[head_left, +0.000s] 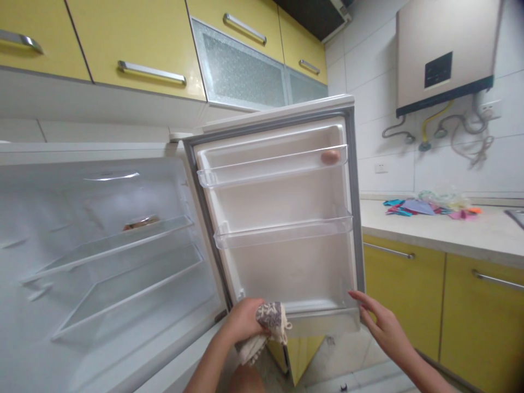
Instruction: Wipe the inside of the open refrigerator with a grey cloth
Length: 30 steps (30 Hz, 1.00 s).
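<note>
A patterned cleaning cloth [270, 315] with a fringed edge is bunched in my left hand [244, 319], whose fingers wrap round it. This hand is in front of the lower left part of the open fridge door [286, 273]. At the door's lower right edge, my right hand [379, 319] grips the rim, its index finger reaching over the inner side. Two clear door shelves, an upper shelf [262, 170] and a middle shelf [282, 233], cross the door. One brown egg [330, 156] lies at the right end of the upper one. A clear bin [323, 322] runs along the door's bottom.
Left of the door, the fridge interior has glass shelves [135, 289]; a small food package [141, 222] lies on the upper one. Colourful cloths or bags [426, 206] lie on the counter [409, 226] at right, below a water heater [444, 54]. Yellow cabinets [151, 38] hang above.
</note>
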Tool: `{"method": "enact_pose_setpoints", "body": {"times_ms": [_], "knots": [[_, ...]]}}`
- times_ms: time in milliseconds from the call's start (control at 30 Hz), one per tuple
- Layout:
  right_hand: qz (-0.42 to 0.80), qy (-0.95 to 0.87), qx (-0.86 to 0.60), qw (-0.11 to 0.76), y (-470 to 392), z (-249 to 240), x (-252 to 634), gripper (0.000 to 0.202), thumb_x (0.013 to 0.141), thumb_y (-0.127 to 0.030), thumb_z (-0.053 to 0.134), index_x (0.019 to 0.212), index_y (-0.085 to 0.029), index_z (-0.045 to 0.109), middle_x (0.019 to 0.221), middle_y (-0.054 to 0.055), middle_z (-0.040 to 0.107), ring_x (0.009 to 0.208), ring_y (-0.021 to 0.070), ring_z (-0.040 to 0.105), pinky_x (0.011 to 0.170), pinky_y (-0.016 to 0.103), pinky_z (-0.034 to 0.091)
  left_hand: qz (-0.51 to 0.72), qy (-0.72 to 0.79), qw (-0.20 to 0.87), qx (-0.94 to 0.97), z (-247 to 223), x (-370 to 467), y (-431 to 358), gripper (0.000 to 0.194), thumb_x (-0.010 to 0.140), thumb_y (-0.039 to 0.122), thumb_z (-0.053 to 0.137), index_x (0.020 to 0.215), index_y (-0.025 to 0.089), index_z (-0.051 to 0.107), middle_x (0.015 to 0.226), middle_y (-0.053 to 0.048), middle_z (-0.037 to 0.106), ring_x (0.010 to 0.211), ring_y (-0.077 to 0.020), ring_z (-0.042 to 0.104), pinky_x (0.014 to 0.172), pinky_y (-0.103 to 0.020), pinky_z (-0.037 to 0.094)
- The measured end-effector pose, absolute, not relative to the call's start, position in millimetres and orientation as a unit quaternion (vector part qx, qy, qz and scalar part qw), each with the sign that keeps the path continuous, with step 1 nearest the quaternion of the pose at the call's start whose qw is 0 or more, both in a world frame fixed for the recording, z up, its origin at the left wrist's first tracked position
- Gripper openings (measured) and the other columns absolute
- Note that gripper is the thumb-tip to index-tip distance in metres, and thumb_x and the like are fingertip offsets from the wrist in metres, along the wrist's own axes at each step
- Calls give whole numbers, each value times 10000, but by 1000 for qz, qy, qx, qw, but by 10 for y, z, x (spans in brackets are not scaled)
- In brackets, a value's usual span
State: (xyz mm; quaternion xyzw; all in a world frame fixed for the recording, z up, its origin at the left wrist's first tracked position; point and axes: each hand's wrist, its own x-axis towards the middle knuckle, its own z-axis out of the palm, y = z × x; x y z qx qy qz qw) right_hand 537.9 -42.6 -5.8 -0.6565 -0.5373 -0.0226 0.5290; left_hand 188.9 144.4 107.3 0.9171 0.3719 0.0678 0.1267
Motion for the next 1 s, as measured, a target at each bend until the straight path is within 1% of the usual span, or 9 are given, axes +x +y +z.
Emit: {"method": "enact_pose_setpoints", "body": {"times_ms": [133,200,267,333,433,500,633,833,1000], "knots": [[-64,-562,-643,517,-427,-200,5294,381,947,-418,470,1227,-272,684,1328,85,678,1232,244,643,1056,429,535,194,332,265,884,1258,1959,1643,355,670,352,727,990,199,720,996,-6,780,935,-222,694,830,-289,518],[-86,-572,-639,507,-413,-285,5224,361,957,-399,475,1227,-281,683,1355,79,658,1308,251,584,1109,460,493,218,346,198,891,1365,2052,1675,407,745,315,668,1135,200,691,1139,-44,763,1040,-230,684,911,-309,511],[-109,-572,-639,503,-389,-365,5154,351,955,-389,492,1231,-280,680,1363,82,645,1338,265,555,1125,489,477,160,365,76,914,1440,2169,1665,420,779,258,626,1195,226,674,1229,-68,734,1143,-249,658,987,-344,483],[-129,-568,-640,502,-363,-430,5103,346,951,-381,508,1237,-278,673,1371,86,633,1350,278,539,1129,510,471,75,373,-1,925,1447,2299,1632,360,773,200,608,1113,235,720,1195,-97,746,1167,-286,656,1017,-404,469],[-149,-567,-635,503,-341,-495,5073,345,946,-376,524,1250,-289,664,1372,83,624,1342,290,542,1112,516,488,-7,382,-24,924,1330,2494,1596,228,733,164,650,921,188,776,1079,-179,768,1101,-347,690,984,-485,495],[-156,-568,-631,504,-344,-523,5071,349,945,-369,529,1263,-300,654,1375,79,618,1343,293,541,1099,508,502,-54,393,-37,917,1219,2604,1608,202,672,168,725,865,172,786,1055,-209,767,1077,-373,698,953,-503,519],[-159,-572,-624,509,-377,-551,5043,372,946,-366,531,1304,-322,617,1390,71,604,1358,299,523,1086,506,512,-119,395,-42,910,1060,2782,1661,352,513,177,845,861,202,797,1061,-182,776,1035,-389,711,918,-494,556],[-159,-569,-619,517,-393,-598,4944,409,954,-353,509,1360,-336,558,1430,70,566,1397,303,479,1089,510,506,-131,337,-14,932,932,3283,1436,412,644,283,780,1039,167,776,1132,-198,756,1056,-369,711,937,-482,557],[-177,-569,-616,515,-326,-808,4966,448,967,-347,454,1411,-355,512,1467,56,532,1428,308,441,1099,520,495,-109,287,27,951,819,3918,1077,480,690,403,773,1123,197,746,1186,-183,743,1107,-358,699,959,-474,551]]}}
